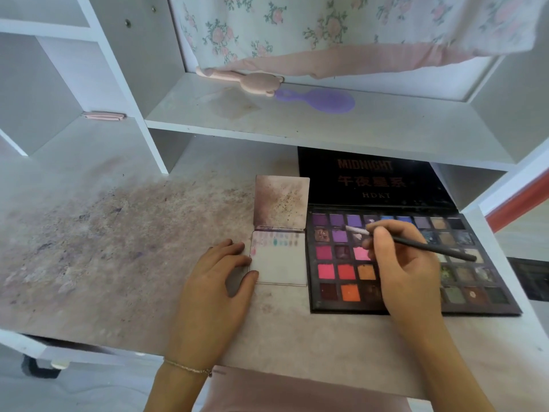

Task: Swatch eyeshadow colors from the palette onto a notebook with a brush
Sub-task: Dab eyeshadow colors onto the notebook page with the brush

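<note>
left hand (215,272) flat, fingers straight; right hand (401,263) grip pinched

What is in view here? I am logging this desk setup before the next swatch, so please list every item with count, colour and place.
eyeshadow palette: one, black case with many coloured pans, open on the desk at right, lid propped up behind.
notebook: one, small, white page with faint swatch dots along its top, flipped-up cover stained; left of the palette.
brush: one, dark handle, pale tip over the purple pans.
desk: one, white, smeared with purple-brown powder.
shelf: one, white, above the desk.
purple hairbrush: one, on the shelf.
pink hairbrush: one, on the shelf, behind the purple one.
floral cloth: one, white and pink, hanging above.
left hand: rests on the notebook's left edge.
right hand: holds the brush.
</note>
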Motion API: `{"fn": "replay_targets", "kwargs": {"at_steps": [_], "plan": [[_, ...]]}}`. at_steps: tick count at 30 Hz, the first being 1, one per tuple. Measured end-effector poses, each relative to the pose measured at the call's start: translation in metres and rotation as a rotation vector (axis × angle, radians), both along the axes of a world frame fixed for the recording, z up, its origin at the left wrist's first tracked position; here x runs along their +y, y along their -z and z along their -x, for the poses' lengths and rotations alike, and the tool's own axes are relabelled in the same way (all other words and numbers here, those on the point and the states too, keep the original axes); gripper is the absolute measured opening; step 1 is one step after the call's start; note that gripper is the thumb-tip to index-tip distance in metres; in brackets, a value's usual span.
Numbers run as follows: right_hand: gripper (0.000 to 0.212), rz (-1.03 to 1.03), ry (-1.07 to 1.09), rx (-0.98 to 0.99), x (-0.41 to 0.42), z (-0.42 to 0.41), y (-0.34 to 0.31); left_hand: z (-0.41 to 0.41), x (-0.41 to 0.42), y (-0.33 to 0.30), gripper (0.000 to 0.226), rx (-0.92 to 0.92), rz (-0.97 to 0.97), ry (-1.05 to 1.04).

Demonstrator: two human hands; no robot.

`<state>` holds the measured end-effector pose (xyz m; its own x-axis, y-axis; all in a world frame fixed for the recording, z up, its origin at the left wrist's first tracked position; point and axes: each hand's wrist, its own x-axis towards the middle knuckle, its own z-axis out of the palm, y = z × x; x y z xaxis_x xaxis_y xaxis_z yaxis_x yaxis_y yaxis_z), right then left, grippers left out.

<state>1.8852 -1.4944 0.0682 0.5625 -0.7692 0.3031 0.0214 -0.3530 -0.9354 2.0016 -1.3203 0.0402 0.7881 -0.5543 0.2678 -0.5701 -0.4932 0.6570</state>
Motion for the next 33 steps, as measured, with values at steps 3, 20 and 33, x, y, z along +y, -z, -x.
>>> {"fn": "replay_targets", "kwargs": {"at_steps": [3,20,33], "plan": [[0.034,0.104,0.001,0.061,-0.004,0.009,0.006,0.000,0.000,0.000,0.020,0.002,-0.007,-0.006],[0.017,0.251,0.014,0.225,-0.005,0.006,0.019,0.001,-0.001,-0.003,0.020,0.017,-0.018,-0.015],[0.027,0.279,0.004,0.252,-0.004,0.007,0.016,0.001,-0.001,-0.002,0.019,0.017,-0.011,-0.015]]}}
